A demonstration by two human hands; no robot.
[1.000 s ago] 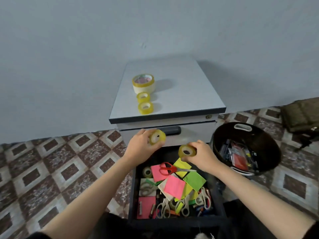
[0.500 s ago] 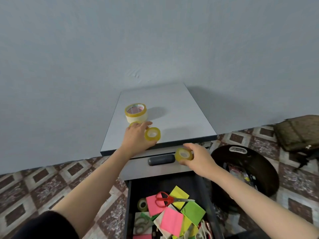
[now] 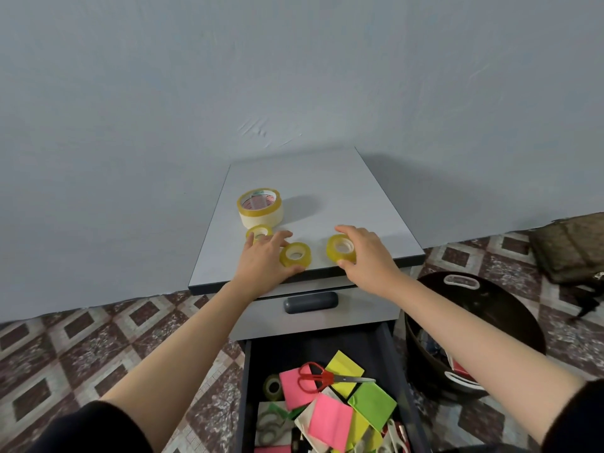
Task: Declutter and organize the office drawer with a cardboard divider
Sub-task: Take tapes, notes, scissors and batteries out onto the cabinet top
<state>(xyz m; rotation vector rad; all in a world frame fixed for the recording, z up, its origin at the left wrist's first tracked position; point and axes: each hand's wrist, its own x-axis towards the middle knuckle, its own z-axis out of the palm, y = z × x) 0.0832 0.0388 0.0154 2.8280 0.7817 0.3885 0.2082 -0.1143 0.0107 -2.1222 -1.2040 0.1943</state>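
We face a plain grey wall (image 3: 294, 76) above a patterned tile floor (image 3: 81, 338). Against the wall stands a low grey cabinet (image 3: 327, 188), and its flat top serves as a sorting surface.

Beneath it, at bottom centre, the drawer (image 3: 245, 397) is pulled open toward us and is crowded with loose stationery. We judge it is being emptied by kind before anything is sorted back in. No cardboard divider is in view.

A black tub (image 3: 496, 308) sits on the floor just right of the drawer, holding odd bits. A brown bag (image 3: 572, 250) lies farther right.

Both our arms reach over the drawer to the top's front edge. Our left hand (image 3: 263, 261) pinches the left roll (image 3: 295, 255) of yellow tape between its thumb and fingers. Our right hand (image 3: 367, 256) curls around the right roll (image 3: 341, 248), with its thumb on the near side and its fingers on the far side. Both rolls sit low over the top, near each other but apart. We cannot tell whether they touch the surface yet.

They join other tape. A big roll (image 3: 260, 207) stands at back left, and a small back roll (image 3: 259, 231) lies just in front of it under our left fingertips. Keeping like with like seems to be the reason.

In the drawer lie pink, yellow and green notes (image 3: 330, 423). Red scissors (image 3: 322, 377) rest on them, and a clear roll (image 3: 272, 386) sits at the left.
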